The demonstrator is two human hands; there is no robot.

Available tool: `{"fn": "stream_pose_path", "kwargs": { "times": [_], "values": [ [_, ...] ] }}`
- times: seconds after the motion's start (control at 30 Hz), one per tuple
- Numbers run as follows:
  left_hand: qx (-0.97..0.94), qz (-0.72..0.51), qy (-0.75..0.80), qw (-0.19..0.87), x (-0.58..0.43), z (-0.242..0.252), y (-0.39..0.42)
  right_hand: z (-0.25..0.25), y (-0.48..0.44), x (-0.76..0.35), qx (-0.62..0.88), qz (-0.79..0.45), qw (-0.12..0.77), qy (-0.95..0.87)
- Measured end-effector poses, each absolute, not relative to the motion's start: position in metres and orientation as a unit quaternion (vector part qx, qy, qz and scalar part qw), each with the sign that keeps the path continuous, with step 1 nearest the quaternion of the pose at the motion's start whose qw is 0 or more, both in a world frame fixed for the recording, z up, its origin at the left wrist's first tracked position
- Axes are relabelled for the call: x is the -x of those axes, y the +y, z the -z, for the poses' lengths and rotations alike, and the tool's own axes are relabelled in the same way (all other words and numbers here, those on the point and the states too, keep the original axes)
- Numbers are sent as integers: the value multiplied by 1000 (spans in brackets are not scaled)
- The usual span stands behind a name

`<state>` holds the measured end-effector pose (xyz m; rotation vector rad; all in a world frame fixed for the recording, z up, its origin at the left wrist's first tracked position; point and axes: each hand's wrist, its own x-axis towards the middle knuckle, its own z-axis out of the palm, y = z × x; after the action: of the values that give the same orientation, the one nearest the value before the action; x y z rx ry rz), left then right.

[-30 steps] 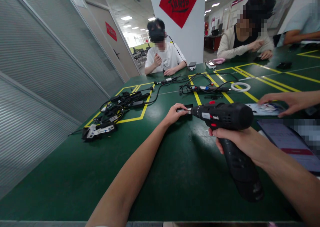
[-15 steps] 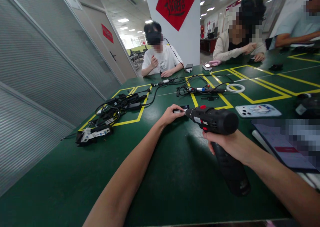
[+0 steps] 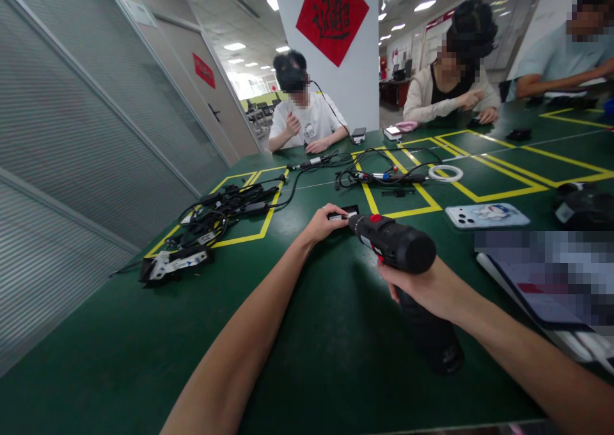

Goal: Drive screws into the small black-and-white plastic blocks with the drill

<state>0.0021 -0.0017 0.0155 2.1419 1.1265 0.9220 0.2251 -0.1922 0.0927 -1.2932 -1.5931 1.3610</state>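
Observation:
My right hand (image 3: 422,284) is wrapped round the handle of a black cordless drill (image 3: 393,243) with red buttons. The drill points away from me and to the left, its chuck close to my left fingertips. My left hand (image 3: 323,225) is closed on a small black and silver piece (image 3: 338,216) low over the green table; its exact kind is too small to make out. Just behind that piece is a small dark object (image 3: 352,209). Whether the drill's tip touches the piece, I cannot tell.
Tangled black cables (image 3: 230,205) lie to the left, near a black and white item (image 3: 175,265). Farther back are more cables (image 3: 384,176) and a white ring (image 3: 446,173). A phone (image 3: 487,216) and a tablet (image 3: 551,294) lie to the right. Several people sit across the table.
The drill's rear has swung a little left and down, along with my right hand. The whole view has shifted slightly. My left hand keeps its hold on the small piece.

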Motion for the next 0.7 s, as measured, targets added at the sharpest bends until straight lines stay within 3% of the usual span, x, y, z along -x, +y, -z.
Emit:
{"fn": "stream_pose_path", "kwargs": {
  "times": [0.43, 0.7],
  "values": [
    [-792, -336, 428, 276, 0, -12, 1, -93, -193, -225, 445, -609, 313, -577],
    [-788, -342, 429, 280, 0, -13, 0, -102, -194, -226, 463, -581, 303, -597]
  ]
}}
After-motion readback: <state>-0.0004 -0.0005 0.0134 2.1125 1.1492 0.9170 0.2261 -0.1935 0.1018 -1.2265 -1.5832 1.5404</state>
